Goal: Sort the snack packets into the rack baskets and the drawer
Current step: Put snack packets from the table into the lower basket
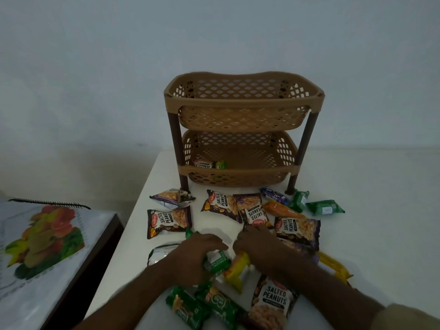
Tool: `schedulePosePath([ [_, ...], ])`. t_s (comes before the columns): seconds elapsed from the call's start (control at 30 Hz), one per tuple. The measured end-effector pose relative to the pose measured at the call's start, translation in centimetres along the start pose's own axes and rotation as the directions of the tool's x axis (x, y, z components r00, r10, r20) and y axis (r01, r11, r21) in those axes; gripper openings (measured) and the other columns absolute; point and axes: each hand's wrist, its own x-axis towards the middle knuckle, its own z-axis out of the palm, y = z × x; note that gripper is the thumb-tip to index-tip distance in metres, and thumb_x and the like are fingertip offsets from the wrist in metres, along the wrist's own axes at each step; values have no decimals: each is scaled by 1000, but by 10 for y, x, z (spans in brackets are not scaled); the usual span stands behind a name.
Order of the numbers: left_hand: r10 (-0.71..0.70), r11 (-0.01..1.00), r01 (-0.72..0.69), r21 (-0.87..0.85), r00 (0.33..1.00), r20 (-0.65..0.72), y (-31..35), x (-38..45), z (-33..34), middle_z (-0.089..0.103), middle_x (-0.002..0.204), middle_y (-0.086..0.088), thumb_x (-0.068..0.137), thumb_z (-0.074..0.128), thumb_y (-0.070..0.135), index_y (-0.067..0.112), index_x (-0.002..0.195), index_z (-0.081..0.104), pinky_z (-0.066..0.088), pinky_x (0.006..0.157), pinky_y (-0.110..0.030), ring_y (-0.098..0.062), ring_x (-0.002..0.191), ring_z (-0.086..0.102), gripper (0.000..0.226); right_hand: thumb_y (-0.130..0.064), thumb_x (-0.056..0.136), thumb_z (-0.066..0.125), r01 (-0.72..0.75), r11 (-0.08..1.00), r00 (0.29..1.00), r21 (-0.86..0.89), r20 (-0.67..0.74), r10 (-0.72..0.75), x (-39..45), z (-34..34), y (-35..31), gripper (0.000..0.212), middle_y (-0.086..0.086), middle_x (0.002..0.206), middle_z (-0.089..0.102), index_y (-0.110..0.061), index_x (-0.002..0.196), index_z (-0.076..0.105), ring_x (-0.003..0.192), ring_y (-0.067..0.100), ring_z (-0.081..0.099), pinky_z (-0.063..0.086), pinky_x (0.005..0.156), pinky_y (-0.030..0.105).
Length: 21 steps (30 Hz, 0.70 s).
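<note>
A tan plastic rack (242,129) stands toward the back of the white table (369,186), two latticed baskets stacked on dark brown legs. The upper basket (242,101) shows nothing through its mesh from where I stand; the lower basket (240,163) holds two packets at its front left, a salted peanuts packet (202,164) and a small green packet (220,164) just beside it. In front of the rack the snack packets (252,211) lie scattered across the tabletop, mostly dark peanut bags, with green ones (325,207) off to the right, an orange one (283,210) among the peanut bags and yellow ones (333,264) near the right forearm. The left hand (195,258) is curled round a green and white packet (217,260), gripping it low over the table. The right hand (257,244) is beside it, fingers bent down onto a yellow packet (238,270); whether it truly pinches it I cannot tell. The table's left edge runs diagonally close past the leftmost packets, and beyond it, lower, sits a spiral-bound calendar with a fruit picture (45,236) on a dark-edged surface. To the right of the packets the white tabletop lies bare, as does the strip left of the rack.
</note>
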Motion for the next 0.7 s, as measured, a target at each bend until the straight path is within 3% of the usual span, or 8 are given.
schedulePosePath([
  [0.17, 75, 997, -76, 5, 995, 64, 3, 0, 0, 17, 159, 10, 68, 78, 23, 30, 148, 34, 14, 116, -26, -2, 141, 16, 91, -5, 80, 55, -7, 997, 984, 80, -176, 21, -5, -9, 9, 38, -4, 119, 55, -29, 109, 54, 114, 19, 41, 30, 93, 40],
  [0.33, -19, 985, -18, 171, 978, 209, 5, 5, 1, 23, 158, 2, 69, 79, 25, 24, 152, 24, 15, 117, -36, -16, 142, 23, 100, -6, 82, 54, -17, 997, 974, 79, -226, 34, -11, -14, 17, 35, -9, 111, 58, -32, 105, 53, 107, 14, 39, 32, 97, 42],
  [0.4, -53, 971, -3, 239, 972, 227, 6, 8, 5, 27, 157, 0, 71, 78, 24, 22, 152, 25, 16, 119, -39, -20, 142, 26, 97, -7, 84, 54, -9, 996, 978, 91, -204, 28, -10, -12, 17, 38, -8, 113, 58, -33, 111, 52, 105, 14, 39, 33, 97, 45],
  [0.5, -96, 970, 46, 240, 974, 203, 7, 13, 14, 31, 155, -2, 71, 77, 18, 19, 152, 27, 15, 120, -36, -20, 142, 27, 95, -6, 86, 55, 16, 1000, 997, 19, -78, -15, -5, -9, 15, 57, 1, 128, 53, -28, 137, 43, 116, 24, 39, 31, 100, 48],
  [0.6, -110, 972, 73, 224, 981, 160, 5, 18, 19, 40, 148, -5, 68, 78, 18, 18, 148, 34, 26, 115, -34, -22, 135, 37, 92, -9, 86, 55, 38, 996, 999, -80, -27, -40, -1, -8, 10, 44, 10, 122, 50, -22, 128, 56, 116, 30, 37, 32, 99, 51],
  [0.7, -127, 970, 99, 222, 985, 117, 3, 20, 19, 48, 134, -5, 63, 78, 20, 19, 141, 43, 38, 105, -33, -23, 123, 45, 86, -10, 85, 56, 34, 996, 997, -82, -62, -40, 0, -12, 12, 34, 11, 117, 48, -20, 116, 62, 113, 31, 37, 31, 96, 49],
])
